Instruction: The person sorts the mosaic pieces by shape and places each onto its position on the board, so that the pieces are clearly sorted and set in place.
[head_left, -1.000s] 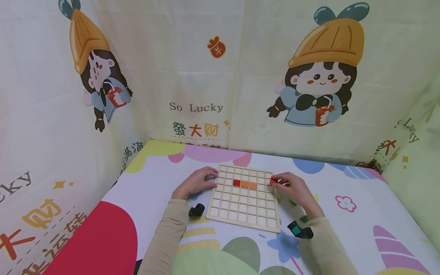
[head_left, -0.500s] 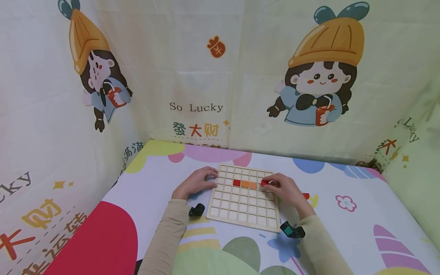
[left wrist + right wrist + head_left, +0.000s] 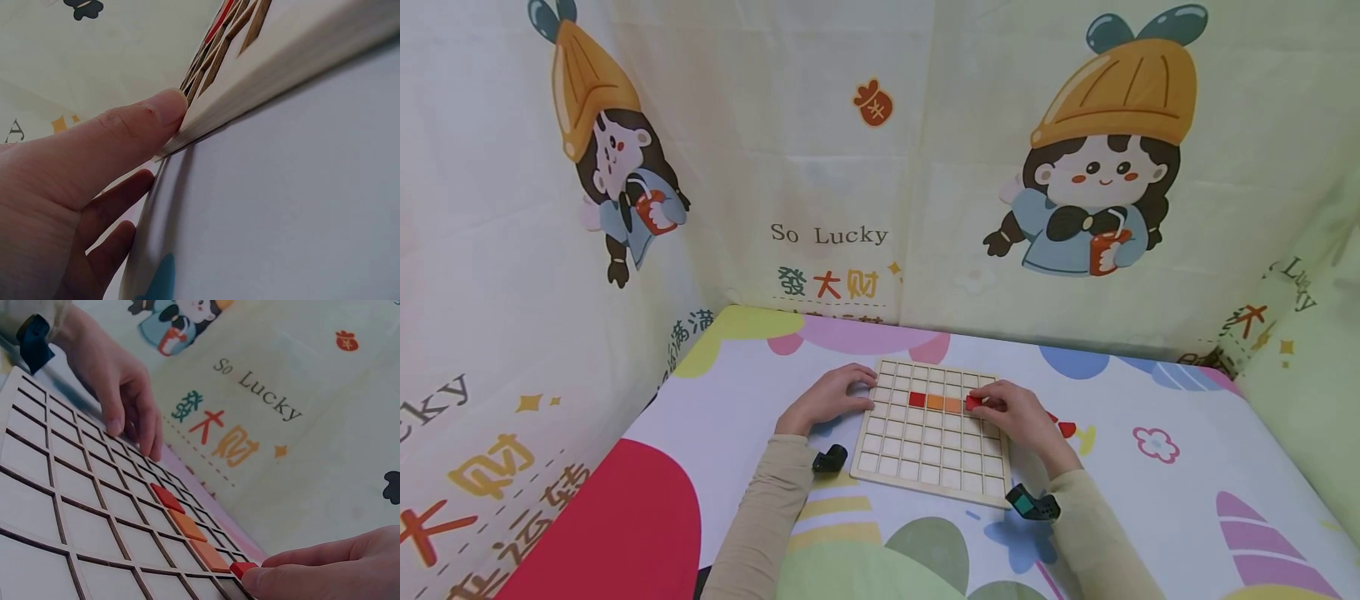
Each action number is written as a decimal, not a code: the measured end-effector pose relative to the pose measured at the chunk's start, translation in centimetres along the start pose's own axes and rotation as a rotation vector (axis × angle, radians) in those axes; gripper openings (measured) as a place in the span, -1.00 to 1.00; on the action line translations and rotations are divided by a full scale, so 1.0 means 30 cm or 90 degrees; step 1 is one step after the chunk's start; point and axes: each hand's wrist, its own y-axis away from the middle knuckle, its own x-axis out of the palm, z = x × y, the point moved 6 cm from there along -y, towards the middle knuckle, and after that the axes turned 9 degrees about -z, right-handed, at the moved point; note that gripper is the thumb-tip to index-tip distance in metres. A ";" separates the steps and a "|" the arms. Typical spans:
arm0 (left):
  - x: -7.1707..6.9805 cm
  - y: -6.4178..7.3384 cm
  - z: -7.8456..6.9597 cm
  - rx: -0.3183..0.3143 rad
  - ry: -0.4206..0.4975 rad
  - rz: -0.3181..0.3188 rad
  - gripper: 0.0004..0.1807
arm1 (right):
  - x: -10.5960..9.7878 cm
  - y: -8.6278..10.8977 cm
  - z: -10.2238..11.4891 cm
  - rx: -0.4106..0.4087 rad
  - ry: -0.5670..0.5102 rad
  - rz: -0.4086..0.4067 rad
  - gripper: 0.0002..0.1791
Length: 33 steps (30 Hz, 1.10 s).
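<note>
A square wooden grid board (image 3: 931,461) lies on the table. One row of it holds a red square tile (image 3: 917,400) and two orange tiles (image 3: 935,402) side by side. To the right of these, my right hand (image 3: 1018,414) pinches another red tile (image 3: 244,569) between thumb and fingertips, just over the row; in the right wrist view it looks slightly tilted. My left hand (image 3: 827,400) rests against the board's left edge. In the left wrist view its thumb (image 3: 134,125) touches the rim while the other fingers lie apart below.
Red pieces (image 3: 1066,429) lie on the table beyond the right wrist, partly hidden by it. A patterned cloth (image 3: 1172,517) covers the tabletop. Printed curtains (image 3: 940,167) stand at the back and sides. Each wrist wears a small black camera (image 3: 830,459).
My right hand has moved left with the red tile, from the board's right edge to near the orange tiles. The left hand stays in place. Red pieces on the table came into view.
</note>
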 end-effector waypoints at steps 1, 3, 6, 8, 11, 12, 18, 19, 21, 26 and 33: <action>0.000 0.000 0.000 -0.001 0.001 0.000 -0.61 | 0.001 0.001 0.000 -0.002 0.001 0.000 -0.63; 0.000 0.001 0.000 0.000 0.004 0.000 -0.60 | 0.002 0.002 -0.001 -0.003 0.002 -0.002 -0.64; 0.001 0.002 -0.001 0.000 0.005 0.000 -0.60 | 0.004 0.003 0.000 -0.008 0.005 -0.003 -0.65; 0.001 0.004 -0.001 0.003 0.005 -0.001 -0.61 | 0.006 0.003 0.002 -0.013 0.011 -0.003 -0.67; 0.002 0.005 0.000 0.004 0.004 0.000 -0.61 | 0.009 0.004 0.006 -0.027 0.022 -0.004 -0.69; 0.002 0.005 -0.001 0.005 0.003 0.000 -0.61 | 0.010 0.004 0.007 -0.036 0.026 -0.006 -0.70; 0.001 0.005 0.000 0.013 0.005 -0.002 -0.61 | 0.016 0.003 0.009 -0.056 0.026 -0.020 -0.73; 0.001 0.005 0.000 0.014 0.006 -0.003 -0.61 | 0.018 0.003 0.007 -0.050 0.025 -0.020 -0.73; 0.002 0.004 0.001 0.017 0.007 -0.004 -0.61 | 0.023 0.002 0.002 -0.042 0.029 -0.018 -0.73; 0.002 0.002 0.003 0.019 0.002 -0.004 -0.63 | 0.028 -0.001 -0.001 -0.029 0.038 -0.006 -0.71; 0.000 -0.001 -0.001 0.019 0.002 -0.001 -0.63 | 0.023 -0.001 0.003 -0.023 0.035 -0.007 -0.70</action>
